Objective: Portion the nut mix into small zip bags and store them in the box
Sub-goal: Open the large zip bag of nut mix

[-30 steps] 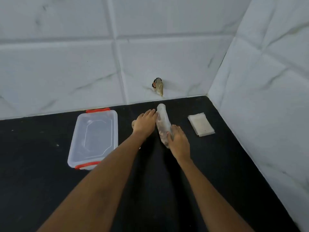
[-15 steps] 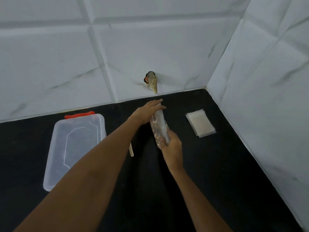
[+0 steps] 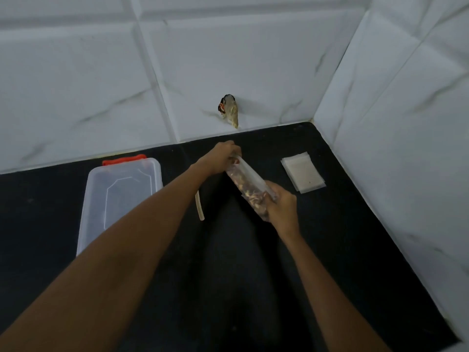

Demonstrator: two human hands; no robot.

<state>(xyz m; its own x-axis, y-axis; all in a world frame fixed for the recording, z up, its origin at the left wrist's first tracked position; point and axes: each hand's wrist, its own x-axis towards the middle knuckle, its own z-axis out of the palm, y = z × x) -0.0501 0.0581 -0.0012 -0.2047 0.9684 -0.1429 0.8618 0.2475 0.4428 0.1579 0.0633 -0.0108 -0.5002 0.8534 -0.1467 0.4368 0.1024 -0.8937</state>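
Note:
A clear bag of nut mix (image 3: 247,185) is held tilted above the black counter. My left hand (image 3: 220,158) pinches its top end. My right hand (image 3: 280,203) grips its lower end, where the brown nuts sit. A stack of small clear zip bags (image 3: 303,175) lies flat to the right of the hands. A clear plastic box (image 3: 119,196) with red clips and its lid on rests at the left. A pale stick-like handle (image 3: 199,208) lies on the counter under my left forearm; its far end is hidden.
White marble-look walls close the counter at the back and the right, meeting in a corner (image 3: 313,120). A small brownish object (image 3: 229,111) sticks out of the back wall above the counter. The black counter (image 3: 228,275) stretches toward me.
The nut bag has been lifted off the counter and tilted. My left hand went from resting beside it to pinching its top. The view swung left to right.

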